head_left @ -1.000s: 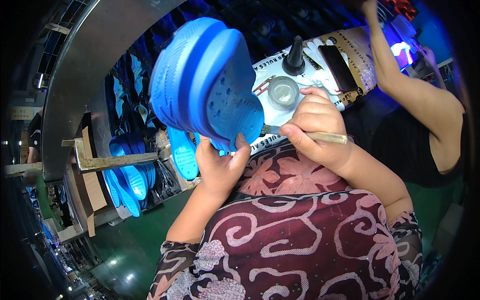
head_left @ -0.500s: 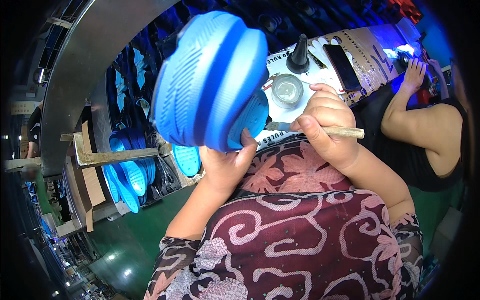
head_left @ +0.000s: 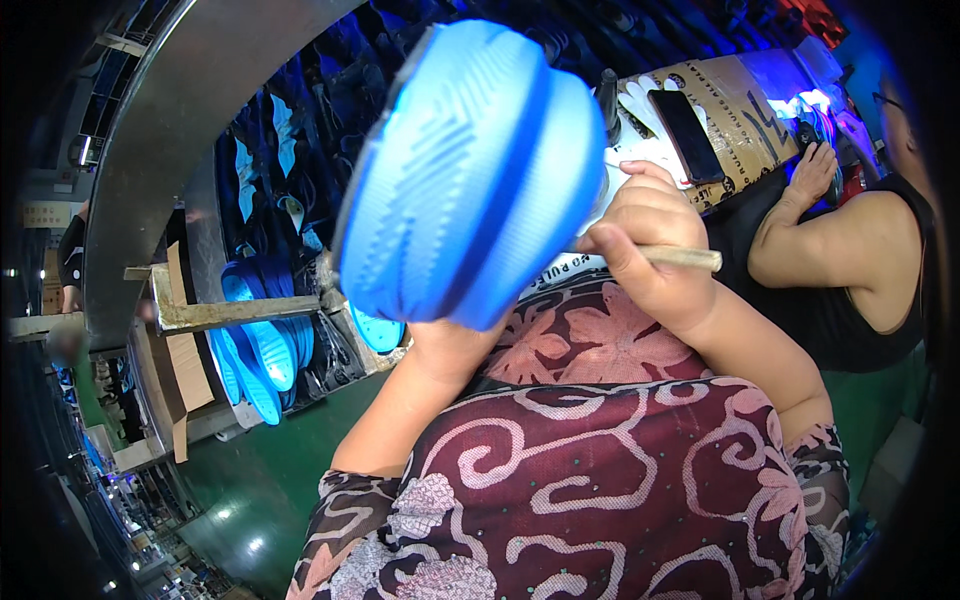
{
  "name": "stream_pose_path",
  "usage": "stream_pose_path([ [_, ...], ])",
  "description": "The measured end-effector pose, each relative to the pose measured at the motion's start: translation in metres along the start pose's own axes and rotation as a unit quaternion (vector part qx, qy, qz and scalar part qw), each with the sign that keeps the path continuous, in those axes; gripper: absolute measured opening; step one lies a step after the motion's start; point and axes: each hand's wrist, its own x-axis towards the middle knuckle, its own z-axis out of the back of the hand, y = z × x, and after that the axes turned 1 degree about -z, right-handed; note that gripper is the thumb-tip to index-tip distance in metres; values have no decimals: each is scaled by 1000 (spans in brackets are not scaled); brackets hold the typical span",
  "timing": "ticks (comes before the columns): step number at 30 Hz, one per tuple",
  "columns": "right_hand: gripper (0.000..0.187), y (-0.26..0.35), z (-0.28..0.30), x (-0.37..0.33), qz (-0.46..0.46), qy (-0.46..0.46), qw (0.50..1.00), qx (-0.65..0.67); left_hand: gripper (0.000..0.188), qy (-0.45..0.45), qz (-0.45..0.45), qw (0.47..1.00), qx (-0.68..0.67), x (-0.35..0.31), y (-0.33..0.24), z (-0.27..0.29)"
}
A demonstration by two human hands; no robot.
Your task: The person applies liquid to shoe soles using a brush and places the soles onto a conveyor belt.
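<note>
A thick, ribbed blue shoe sole (head_left: 475, 180) is held up in front of me, its outer side facing my view. My left hand (head_left: 452, 345) grips it from below; the sole hides most of those fingers. On the right, my right hand (head_left: 655, 235) is closed round the wooden handle of a brush (head_left: 690, 258). The brush points left at the sole's far side, where its bristle end is hidden, so I cannot tell whether it touches. Beyond the sole, the dark cone-topped bottle (head_left: 609, 95) shows only in part.
A phone (head_left: 686, 135) and a white glove (head_left: 642, 105) lie on the cardboard-covered worktop (head_left: 745, 110). More blue soles (head_left: 265, 360) are stacked at the left beside a wooden bar (head_left: 235, 314). A curved metal frame (head_left: 150, 130) rises there. Another person (head_left: 850, 250) works at the right.
The sole has swung right and turned, covering the glass jar, the brush's bristle end and my left thumb. My right hand stays nearly in place. The person at the right has shifted slightly.
</note>
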Motion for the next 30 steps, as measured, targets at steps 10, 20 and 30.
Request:
stream_pose_path([
  [10,26,-1,46,-8,-42,-69,997,20,46,-2,159,986,-59,37,-24,25],
  [20,24,-41,98,-65,-163,-178,969,50,73,398,279,769,-414,176,-95,-40],
  [30,30,-75,129,-89,-253,-250,932,63,45,147,200,719,-649,400,-191,-250],
])
